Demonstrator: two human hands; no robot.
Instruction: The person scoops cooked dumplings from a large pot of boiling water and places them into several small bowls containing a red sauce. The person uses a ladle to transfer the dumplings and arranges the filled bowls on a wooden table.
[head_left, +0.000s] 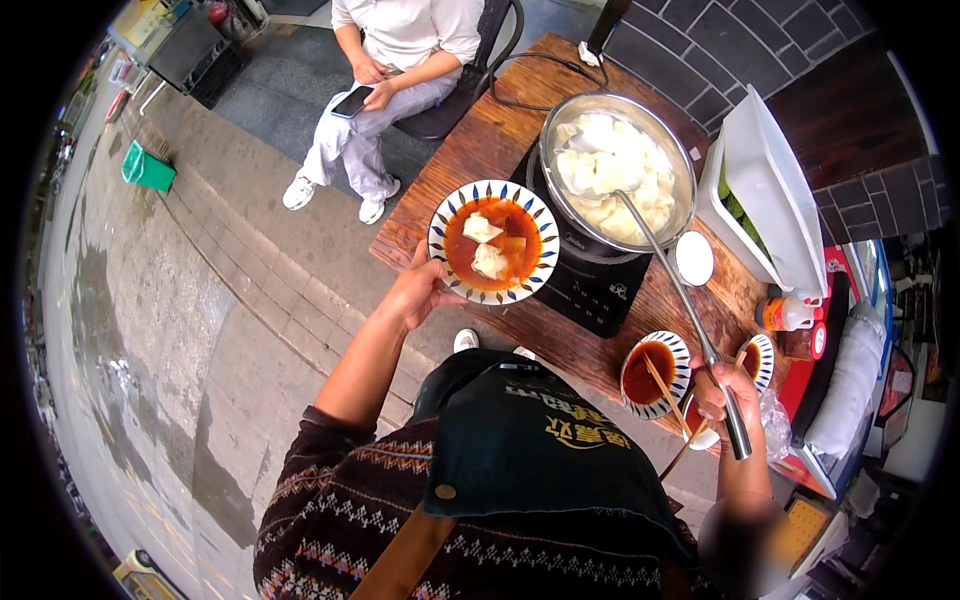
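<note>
My left hand (418, 289) grips the rim of a patterned bowl (551, 238) of red broth, raised near the table's left edge. Two dumplings (489, 260) show in the broth. My right hand (726, 394) is closed around the long metal handle of a ladle (679, 296). The ladle's head lies in a steel pot (551, 187) among many pale wontons (652, 169), itself heaped with some. Beneath the pot is a black induction cooker (592, 296). Below my right hand sit several bowls of dark red sauce, one of them a patterned bowl (628, 375) with chopsticks (660, 379) across it.
On the wooden table (435, 202) stand a white plastic bin (739, 232) with green leaves, a white round lid or dish (691, 259) and sauce bottles (784, 313). A power cord (525, 56) runs behind the pot. A seated person (405, 67) holds a phone beyond the table.
</note>
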